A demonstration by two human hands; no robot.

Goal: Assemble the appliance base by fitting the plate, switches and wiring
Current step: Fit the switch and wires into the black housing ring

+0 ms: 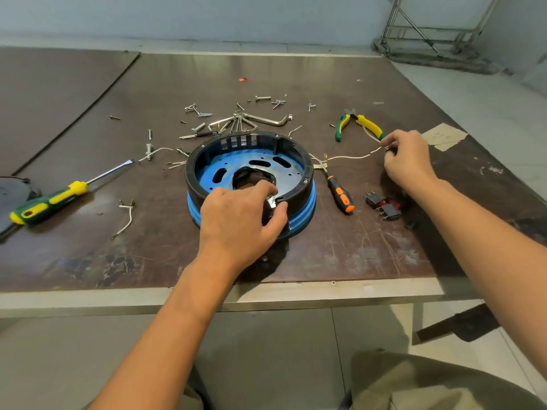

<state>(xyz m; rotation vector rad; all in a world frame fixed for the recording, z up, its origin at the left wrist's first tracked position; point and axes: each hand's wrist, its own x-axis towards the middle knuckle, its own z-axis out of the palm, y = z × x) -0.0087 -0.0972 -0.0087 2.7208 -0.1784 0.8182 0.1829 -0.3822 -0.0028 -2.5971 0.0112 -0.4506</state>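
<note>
Holding the round base (307,176) at the middle of the desk (325,247), the left hand (239,220) has its grip clenched over the near rim, thumb and fingers curled round a small black fitting there; the blue plate (291,173) already sits inside the base; the right hand (407,159), well off to the right beside the pliers (368,125), pinches the far end of a white wire (349,157) that runs back to the base's right side; the likely trouble is a hard pull on that wire, which could tear a terminal loose or drag the base round, and the wire passes close over the tip of the orange screwdriver (340,193), where it might snag; the switches (381,207) lie just beside the right wrist, so a careless sweep of the forearm could knock them off; whether the black fitting under the left fingers is a switch I cannot tell, since the hand covers it; the wire's end is buried in the right fingers, its join at the base is too small to read, and a dark object is cut off at the left edge.
</note>
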